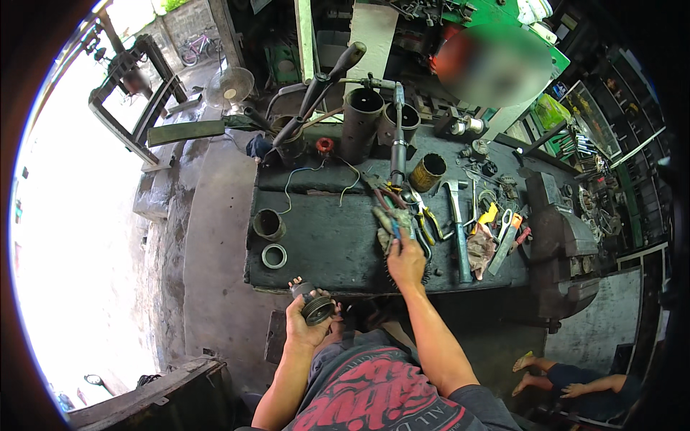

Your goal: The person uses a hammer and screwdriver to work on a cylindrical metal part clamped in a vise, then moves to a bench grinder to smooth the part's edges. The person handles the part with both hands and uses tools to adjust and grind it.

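My left hand (307, 323) grips a dark round metal part (316, 309) with a ridged rim, held below the bench's front edge. My right hand (404, 258) is over the heap of tools at the bench's middle, fingers closed on a blue-handled tool (395, 228) beside a dirty glove (382, 223); what lies under the fingers is partly hidden. Pliers (429, 224), a hammer (461, 241) and a pink rag (483, 255) lie to its right. A short metal sleeve (269, 225) and a pale ring (274, 245) sit at the bench's left.
The dark bench (327, 266) carries tall metal cylinders (363, 118), a rusty can (428, 174) and loose wires along the back. A large vice (564, 255) is at the right. A press frame (126, 100) and fan (228, 87) stand back left. Another person (596, 388) lies or sits at lower right.
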`<state>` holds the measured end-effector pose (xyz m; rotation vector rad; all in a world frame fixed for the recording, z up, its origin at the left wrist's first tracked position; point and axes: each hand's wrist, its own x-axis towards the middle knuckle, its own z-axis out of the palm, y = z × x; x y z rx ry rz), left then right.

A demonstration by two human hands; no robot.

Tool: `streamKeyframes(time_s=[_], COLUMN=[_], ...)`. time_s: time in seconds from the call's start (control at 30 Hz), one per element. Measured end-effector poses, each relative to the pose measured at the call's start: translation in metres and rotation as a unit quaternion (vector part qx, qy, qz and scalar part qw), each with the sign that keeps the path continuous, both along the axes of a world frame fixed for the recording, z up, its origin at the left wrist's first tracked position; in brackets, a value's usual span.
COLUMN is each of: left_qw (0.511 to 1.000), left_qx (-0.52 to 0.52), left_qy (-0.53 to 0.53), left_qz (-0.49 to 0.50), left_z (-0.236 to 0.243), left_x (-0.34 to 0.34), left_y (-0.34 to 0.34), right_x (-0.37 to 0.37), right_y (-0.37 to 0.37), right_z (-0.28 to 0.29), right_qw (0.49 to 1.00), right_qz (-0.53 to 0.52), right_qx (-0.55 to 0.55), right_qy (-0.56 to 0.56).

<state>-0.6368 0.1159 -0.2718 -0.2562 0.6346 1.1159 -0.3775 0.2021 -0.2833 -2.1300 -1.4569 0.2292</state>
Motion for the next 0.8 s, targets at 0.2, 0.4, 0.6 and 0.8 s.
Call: streamKeyframes(time_s=[0.2,0.4,0.6,0.8], left_qw=[1.000,0.999,0.996,0.998], left_qx=[0.015,-0.045,-0.078,-0.056], left_qy=[-0.009,-0.017,-0.020,-0.015], left_qz=[-0.010,0.026,0.025,0.013], left_z=[0.000,0.003,0.018,0.026], left_x=[0.001,0.017,0.030,0.037], left_y=[0.011,0.047,0.072,0.079], right_x=[0.035,0.003,-0.045,-0.054], right_y=[-0.007,-0.105,-0.138,-0.122], right_z=[0.057,0.146,0.162,0.153], right_qw=[0.991,0.969,0.948,0.933], right_qz=[-0.037,0.023,0.114,0.087], right_qx=[-0.084,-0.056,-0.023,-0.049], right_qy=[0.097,0.241,0.296,0.346])
